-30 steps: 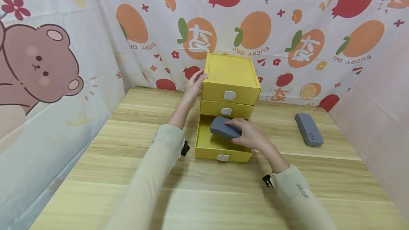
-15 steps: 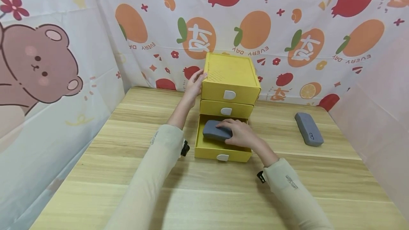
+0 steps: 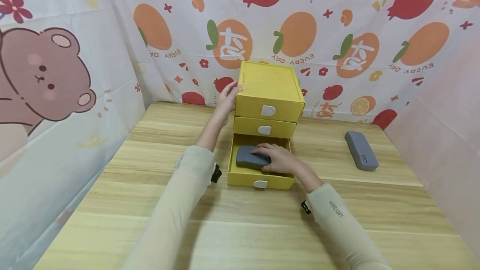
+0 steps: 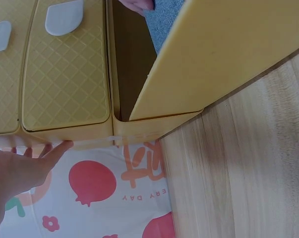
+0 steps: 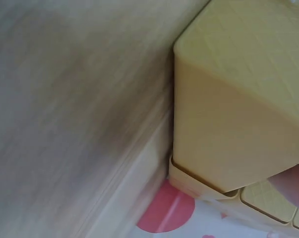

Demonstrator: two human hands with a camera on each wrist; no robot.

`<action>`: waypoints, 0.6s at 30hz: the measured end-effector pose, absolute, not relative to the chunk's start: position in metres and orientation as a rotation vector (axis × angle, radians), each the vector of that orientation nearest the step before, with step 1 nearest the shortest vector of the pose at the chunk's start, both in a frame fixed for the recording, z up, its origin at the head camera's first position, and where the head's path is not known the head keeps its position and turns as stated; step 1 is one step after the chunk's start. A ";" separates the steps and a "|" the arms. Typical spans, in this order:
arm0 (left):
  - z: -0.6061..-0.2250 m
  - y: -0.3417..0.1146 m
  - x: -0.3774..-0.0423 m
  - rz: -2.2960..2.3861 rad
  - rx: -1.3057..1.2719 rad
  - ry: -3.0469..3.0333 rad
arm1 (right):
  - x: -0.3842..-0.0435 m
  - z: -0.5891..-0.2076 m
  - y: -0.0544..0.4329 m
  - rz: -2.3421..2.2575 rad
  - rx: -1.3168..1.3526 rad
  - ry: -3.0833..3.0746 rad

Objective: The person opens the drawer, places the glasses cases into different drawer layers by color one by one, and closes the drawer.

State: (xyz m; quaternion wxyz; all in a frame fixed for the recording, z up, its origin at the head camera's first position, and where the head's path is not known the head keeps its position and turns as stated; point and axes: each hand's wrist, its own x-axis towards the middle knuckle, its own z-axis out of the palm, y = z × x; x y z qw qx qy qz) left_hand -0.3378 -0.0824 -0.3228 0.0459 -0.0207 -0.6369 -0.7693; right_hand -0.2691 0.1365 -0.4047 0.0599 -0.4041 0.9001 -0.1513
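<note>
A yellow cabinet of small drawers [image 3: 273,82] stands on the table, its bottom drawer [image 3: 243,179] pulled out. In that drawer lies a blue-grey glasses case [image 3: 247,156]. My right hand [image 3: 279,159] grips the case's right end from above, thumb at the near side and fingers over the top. Against the cabinet's left side rests my left hand [image 3: 226,99], fingers extended along the wall near the top. The left wrist view shows this hand [image 4: 25,171] touching the side beside the upper drawers, and a bit of the case's blue fabric [image 4: 163,20] inside the drawer.
A second grey glasses case [image 3: 361,151], marked with a small glasses symbol, lies on the wooden table [image 3: 150,207] to the right. A fruit-print cloth [image 3: 180,24] hangs behind the cabinet. White tabs [image 3: 268,111] serve as drawer handles.
My right hand has moved left and down with the glasses case, lowering it from a tilted position above the drawer into it. The left hand has stayed at the cabinet's side.
</note>
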 end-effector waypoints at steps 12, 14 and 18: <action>-0.324 -0.083 -0.338 -2.340 -0.097 -1.949 | -0.270 -0.410 0.137 -0.385 -1.198 2.747; -0.323 -0.083 -0.337 -2.338 -0.096 -1.949 | -0.268 -0.410 0.139 -0.379 -1.225 2.765; -0.323 -0.083 -0.337 -2.335 -0.100 -1.954 | -0.263 -0.407 0.143 -0.339 -1.297 2.826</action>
